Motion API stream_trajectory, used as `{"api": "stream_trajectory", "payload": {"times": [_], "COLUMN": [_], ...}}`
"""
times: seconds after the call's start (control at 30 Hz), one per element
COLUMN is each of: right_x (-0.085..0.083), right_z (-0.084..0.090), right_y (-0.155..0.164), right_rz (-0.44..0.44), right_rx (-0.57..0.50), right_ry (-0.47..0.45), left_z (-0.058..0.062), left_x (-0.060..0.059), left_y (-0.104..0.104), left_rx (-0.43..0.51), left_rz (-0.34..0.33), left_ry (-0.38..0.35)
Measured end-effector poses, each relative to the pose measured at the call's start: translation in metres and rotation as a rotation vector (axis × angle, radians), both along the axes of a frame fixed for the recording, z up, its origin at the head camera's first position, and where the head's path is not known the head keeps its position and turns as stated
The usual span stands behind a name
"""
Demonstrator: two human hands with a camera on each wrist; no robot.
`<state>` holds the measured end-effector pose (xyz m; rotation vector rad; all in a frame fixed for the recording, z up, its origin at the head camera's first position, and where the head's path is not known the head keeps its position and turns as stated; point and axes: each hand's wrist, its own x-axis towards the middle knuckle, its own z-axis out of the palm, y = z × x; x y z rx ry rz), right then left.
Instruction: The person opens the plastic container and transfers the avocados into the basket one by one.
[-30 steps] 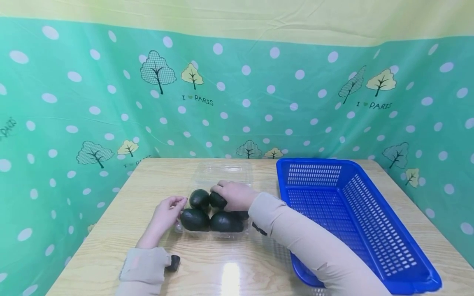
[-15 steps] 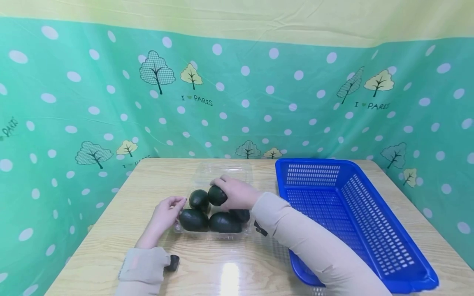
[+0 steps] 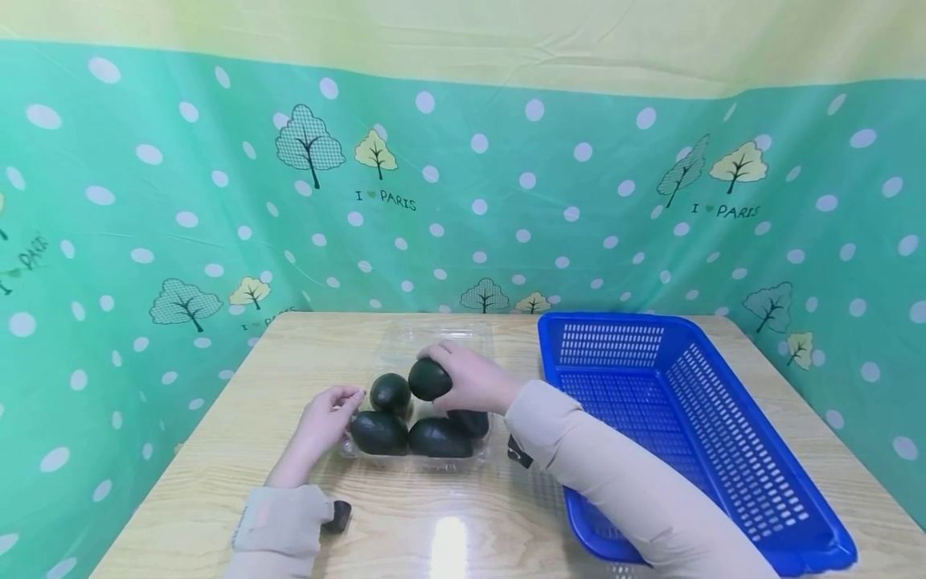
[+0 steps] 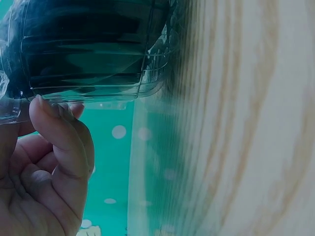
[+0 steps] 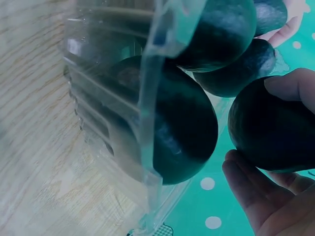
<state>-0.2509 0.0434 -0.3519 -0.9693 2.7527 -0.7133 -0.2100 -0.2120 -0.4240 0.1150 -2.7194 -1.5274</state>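
Observation:
In the head view my right hand grips a dark green avocado and holds it up over a clear plastic clamshell box. The right wrist view shows the thumb and fingers around that avocado, apart from the others. Several more avocados lie in the box, among them a rear-left one and a front-left one. My left hand pinches the box's left edge; in the left wrist view its thumb and fingers meet at the clear rim.
A large blue plastic basket with perforated walls stands to the right, partly behind my right sleeve. The box's clear lid lies folded back behind it. Everything rests on a wood-grain table, with a green dotted curtain behind.
My right hand has lifted the avocado up from the box's rear row, then shifted slightly right with it. A further avocado at the right of the box now shows more. My left hand stays in place.

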Motion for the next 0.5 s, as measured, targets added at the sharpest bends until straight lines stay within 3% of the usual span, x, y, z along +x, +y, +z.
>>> {"api": "stream_trajectory", "payload": {"times": [0.5], "right_x": [0.009], "right_z": [0.008], "right_y": [0.028], "right_rz": [-0.016], "right_rx": [-0.14], "right_ry": [-0.005], "left_z": [0.0], "left_x": [0.001], "left_y": [0.001], "left_rx": [-0.001], "left_rz": [0.002], "left_ry": [0.007]}}
